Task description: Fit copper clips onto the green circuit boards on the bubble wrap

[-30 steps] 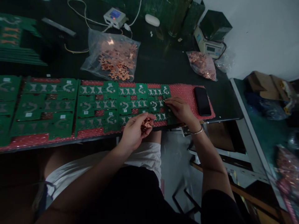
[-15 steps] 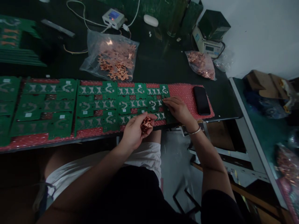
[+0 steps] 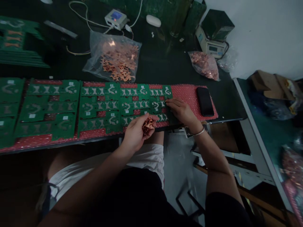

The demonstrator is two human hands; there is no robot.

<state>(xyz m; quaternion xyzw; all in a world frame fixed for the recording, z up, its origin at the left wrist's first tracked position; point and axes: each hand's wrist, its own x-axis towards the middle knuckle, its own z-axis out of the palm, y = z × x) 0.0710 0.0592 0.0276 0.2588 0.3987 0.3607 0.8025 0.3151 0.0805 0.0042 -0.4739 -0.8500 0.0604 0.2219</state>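
My left hand [image 3: 136,132] is cupped at the bench's front edge and holds a small heap of copper pieces [image 3: 148,123]. My right hand [image 3: 181,110] lies palm down on the rightmost green circuit board [image 3: 159,104], fingertips pressed together at its right edge; what they pinch, if anything, is hidden. Several green circuit boards [image 3: 99,107] lie in a row on red bubble wrap [image 3: 187,93].
A black phone [image 3: 204,101] lies on the bubble wrap right of my hand. An open plastic bag of copper pieces [image 3: 115,60] and a second bag [image 3: 204,65] sit behind the boards. A scale [image 3: 212,47], a small meter [image 3: 115,17] and stacked boards [image 3: 16,41] stand further back.
My right hand's fingertips have shifted slightly up along the rightmost board's edge. The left hand keeps the copper pieces in the same place.
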